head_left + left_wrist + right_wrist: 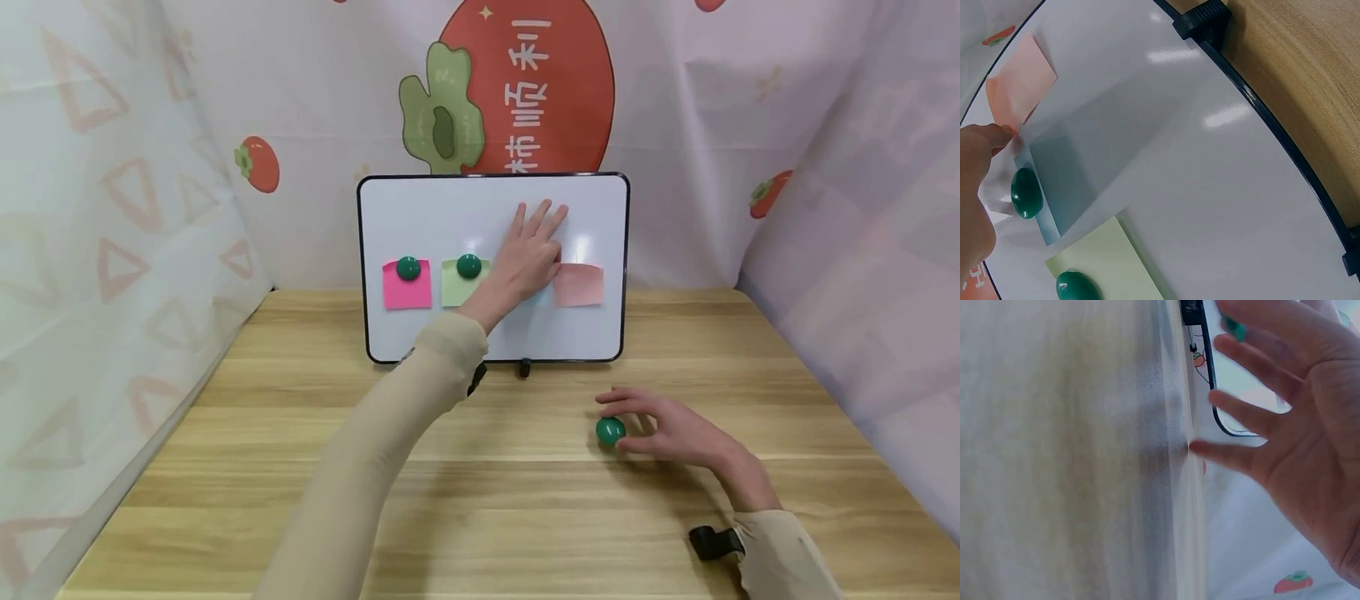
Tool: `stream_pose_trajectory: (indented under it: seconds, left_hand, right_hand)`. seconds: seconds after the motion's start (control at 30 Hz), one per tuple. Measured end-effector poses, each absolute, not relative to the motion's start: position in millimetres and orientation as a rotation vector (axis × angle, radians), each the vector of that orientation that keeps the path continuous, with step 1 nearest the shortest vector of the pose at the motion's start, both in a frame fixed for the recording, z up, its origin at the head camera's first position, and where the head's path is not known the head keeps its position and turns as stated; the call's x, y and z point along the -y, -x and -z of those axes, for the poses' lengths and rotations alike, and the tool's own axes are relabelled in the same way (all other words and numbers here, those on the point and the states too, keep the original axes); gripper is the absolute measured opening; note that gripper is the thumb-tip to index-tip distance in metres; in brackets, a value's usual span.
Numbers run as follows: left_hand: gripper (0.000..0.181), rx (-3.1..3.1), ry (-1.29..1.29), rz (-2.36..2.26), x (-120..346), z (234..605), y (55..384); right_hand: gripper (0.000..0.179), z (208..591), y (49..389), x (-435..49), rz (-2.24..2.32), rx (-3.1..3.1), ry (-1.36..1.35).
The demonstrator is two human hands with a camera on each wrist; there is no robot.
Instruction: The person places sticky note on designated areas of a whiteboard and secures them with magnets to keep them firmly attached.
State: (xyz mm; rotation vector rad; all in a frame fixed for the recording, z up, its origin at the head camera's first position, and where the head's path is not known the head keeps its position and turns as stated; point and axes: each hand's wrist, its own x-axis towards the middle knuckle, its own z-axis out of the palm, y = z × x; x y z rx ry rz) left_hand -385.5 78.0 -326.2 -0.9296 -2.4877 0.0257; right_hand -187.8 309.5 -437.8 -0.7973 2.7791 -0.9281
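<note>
On a whiteboard point(495, 333), my left hand point(525, 262) pinches the upper left corner of a salmon-pink sticky note point(580, 286) between thumb and forefinger, its other fingers spread upward. That hand mostly covers a blue sticky note point(1063, 181) in the head view; the left wrist view shows a green magnet point(1027, 193) on its top edge. Further left, a green sticky note point(455, 287) and a bright pink sticky note point(407, 293) each carry a green round magnet. Low over the table, my right hand point(671, 429) holds another green round magnet point(611, 431) between thumb and forefinger.
The whiteboard stands upright on small black feet point(525, 367) toward the back of the wooden table point(525, 500). Printed cloth point(315, 225) hangs behind it and along both sides. A black wrist strap piece point(714, 543) sits by the right sleeve.
</note>
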Motion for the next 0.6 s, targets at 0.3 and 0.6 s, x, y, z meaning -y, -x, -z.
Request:
stream_pose_trajectory:
  seconds: [0.3,0.6]
  left_hand:
    - [0.024,2.466,0.882,-0.041,-83.5,322.9,389.5]
    - [0.026,2.471,0.906,-0.095,-82.3,326.1,389.7]
  right_hand:
    - [0.04,431.2,203.1,-306.3,1.007,-3.067,1.009]
    - [0.049,428.9,240.1,-300.6,1.189,-3.295,1.067]
